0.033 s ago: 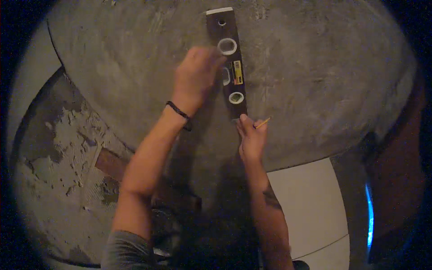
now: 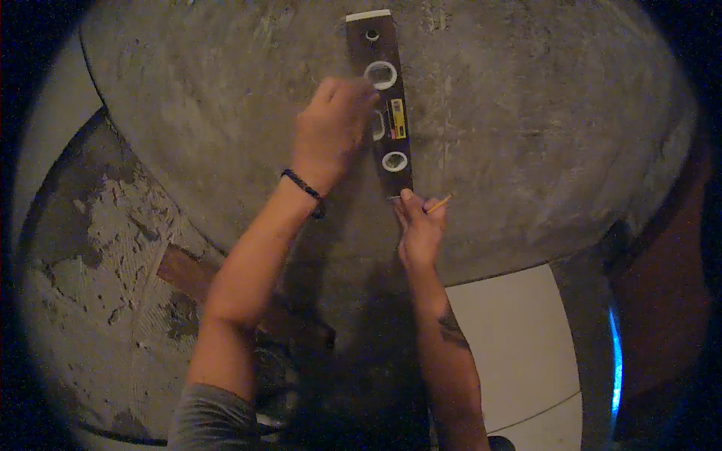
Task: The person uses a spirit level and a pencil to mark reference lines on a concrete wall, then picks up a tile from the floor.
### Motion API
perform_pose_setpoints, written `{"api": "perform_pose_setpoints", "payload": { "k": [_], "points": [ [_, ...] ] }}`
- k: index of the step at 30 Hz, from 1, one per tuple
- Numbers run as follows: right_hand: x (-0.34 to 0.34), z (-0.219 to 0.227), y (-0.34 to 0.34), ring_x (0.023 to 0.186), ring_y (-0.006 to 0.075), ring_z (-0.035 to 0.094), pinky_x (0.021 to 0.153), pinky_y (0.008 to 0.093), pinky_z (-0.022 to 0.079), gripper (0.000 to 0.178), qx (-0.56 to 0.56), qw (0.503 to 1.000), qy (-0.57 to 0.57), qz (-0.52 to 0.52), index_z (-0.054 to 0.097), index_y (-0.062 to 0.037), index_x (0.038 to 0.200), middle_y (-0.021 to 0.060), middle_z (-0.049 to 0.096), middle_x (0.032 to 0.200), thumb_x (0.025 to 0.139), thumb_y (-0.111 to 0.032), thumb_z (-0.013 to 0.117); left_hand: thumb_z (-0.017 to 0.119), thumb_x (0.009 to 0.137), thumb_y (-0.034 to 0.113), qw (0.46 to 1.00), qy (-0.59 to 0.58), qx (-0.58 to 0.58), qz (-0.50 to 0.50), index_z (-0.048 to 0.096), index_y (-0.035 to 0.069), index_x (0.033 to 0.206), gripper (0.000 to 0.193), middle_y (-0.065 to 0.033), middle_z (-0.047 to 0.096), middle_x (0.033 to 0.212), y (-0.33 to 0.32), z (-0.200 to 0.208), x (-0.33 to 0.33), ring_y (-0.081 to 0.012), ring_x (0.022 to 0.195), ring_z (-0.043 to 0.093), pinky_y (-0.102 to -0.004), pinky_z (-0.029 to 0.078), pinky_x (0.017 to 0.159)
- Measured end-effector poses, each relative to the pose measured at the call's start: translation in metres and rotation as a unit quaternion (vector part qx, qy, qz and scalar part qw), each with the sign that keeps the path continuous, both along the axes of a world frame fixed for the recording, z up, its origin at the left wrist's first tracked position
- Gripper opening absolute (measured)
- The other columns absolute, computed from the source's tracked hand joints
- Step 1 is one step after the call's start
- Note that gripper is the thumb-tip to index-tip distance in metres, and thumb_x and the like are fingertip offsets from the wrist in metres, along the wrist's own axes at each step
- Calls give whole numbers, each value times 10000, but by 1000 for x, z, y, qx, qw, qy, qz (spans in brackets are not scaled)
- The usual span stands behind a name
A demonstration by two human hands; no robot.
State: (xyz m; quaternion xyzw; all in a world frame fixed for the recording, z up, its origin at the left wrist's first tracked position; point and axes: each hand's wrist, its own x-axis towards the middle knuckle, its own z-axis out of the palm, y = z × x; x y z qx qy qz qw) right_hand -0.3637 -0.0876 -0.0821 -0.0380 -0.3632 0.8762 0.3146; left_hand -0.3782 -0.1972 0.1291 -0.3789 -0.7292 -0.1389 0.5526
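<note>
A long dark spirit level with a white end, round vial windows and a yellow label lies lengthwise along a grey concrete-like surface, tilted slightly. My left hand, a dark braided band at its wrist, is at the level's left edge beside the middle windows. Its fingers look curled, but blur hides what they grip. At the level's near end is my right hand, its thumb tip against that end. A short yellow pencil is gripped in its curled fingers and points up to the right.
Ridged, patchy mortar covers the area at left, with a brown wooden-looking board by my left forearm. White tiles lie right of my right forearm. A bright blue strip shows near the right rim.
</note>
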Motion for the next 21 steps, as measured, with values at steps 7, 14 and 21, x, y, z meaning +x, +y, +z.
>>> {"api": "perform_pose_setpoints", "payload": {
  "k": [7,14,21],
  "points": [
    [5,4,1,748,188,620,719,330,532,358,-42,998,42,29,338,-136,828,50,573,801,828,-6,672,738,784,261,994,-64,85,12,542,69,1158,464,-150,603,980,17,-21,23,-326,864,624,-389,516,717],
    [31,17,8,700,163,596,670,313,524,297,37,998,-22,55,369,-134,849,19,528,759,858,-132,665,727,787,289,992,-68,101,-32,516,74,1189,502,-168,601,1026,12,-30,14,-347,925,609,-395,506,774],
    [122,-59,71,481,98,341,444,262,355,372,93,975,-136,151,412,-163,766,-24,375,580,927,-492,478,722,799,293,992,-52,108,-29,506,58,1190,505,-170,599,1024,5,-33,5,-339,914,610,-398,502,770]
  ]
}}
